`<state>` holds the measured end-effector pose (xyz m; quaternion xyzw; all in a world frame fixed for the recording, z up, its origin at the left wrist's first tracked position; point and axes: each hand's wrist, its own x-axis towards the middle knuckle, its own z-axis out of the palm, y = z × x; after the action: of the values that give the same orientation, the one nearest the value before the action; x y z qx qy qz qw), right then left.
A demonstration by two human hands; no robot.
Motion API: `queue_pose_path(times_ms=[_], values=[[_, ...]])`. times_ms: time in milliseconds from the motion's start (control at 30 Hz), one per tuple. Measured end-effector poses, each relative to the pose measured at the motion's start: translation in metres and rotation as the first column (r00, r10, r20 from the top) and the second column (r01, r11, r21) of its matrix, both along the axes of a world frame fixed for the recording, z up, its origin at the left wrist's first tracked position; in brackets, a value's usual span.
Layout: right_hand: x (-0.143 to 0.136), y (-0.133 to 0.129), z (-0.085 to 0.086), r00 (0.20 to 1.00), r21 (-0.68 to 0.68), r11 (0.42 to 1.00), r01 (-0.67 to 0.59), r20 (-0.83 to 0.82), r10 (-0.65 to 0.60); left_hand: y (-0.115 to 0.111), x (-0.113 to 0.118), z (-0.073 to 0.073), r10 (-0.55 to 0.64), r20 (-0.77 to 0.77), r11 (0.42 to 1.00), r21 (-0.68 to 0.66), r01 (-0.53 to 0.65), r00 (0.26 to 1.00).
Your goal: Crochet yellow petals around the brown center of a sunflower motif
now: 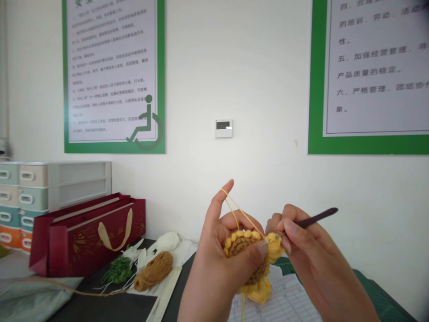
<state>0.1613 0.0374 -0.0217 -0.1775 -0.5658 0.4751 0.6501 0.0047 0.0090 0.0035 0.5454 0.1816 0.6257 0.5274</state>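
My left hand is closed on a round crochet piece with a brown middle, a yellow edge and puffy yellow petals. Its thumb presses on the front of the piece, while the raised index finger carries a loop of yellow yarn. In my right hand is a crochet hook with a dark handle, held like a pen. The hook's tip meets the yellow edge beside the left thumb, close to a petal on the right. Part of the brown middle is hidden behind that thumb.
On the dark table at left lie a brown yarn skein, green yarn and white yarn. Behind them stand a red gift bag and stacked drawers. Printed sheets and a green mat lie beneath my hands.
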Motion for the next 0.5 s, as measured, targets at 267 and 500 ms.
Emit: queue_pose_path(times_ms=[267, 500], values=[[-0.009, 0.003, -0.002, 0.993, 0.199, 0.977, -0.077, -0.076, 0.094, -0.006, 0.001, 0.003, -0.033, 0.004, 0.999, 0.021, 0.033, 0.999], [-0.029, 0.010, -0.014, 0.913, 0.447, 0.803, 0.394, -0.295, -0.284, -0.009, 0.008, 0.000, 0.037, 0.073, 0.999, 0.005, -0.038, 0.997]])
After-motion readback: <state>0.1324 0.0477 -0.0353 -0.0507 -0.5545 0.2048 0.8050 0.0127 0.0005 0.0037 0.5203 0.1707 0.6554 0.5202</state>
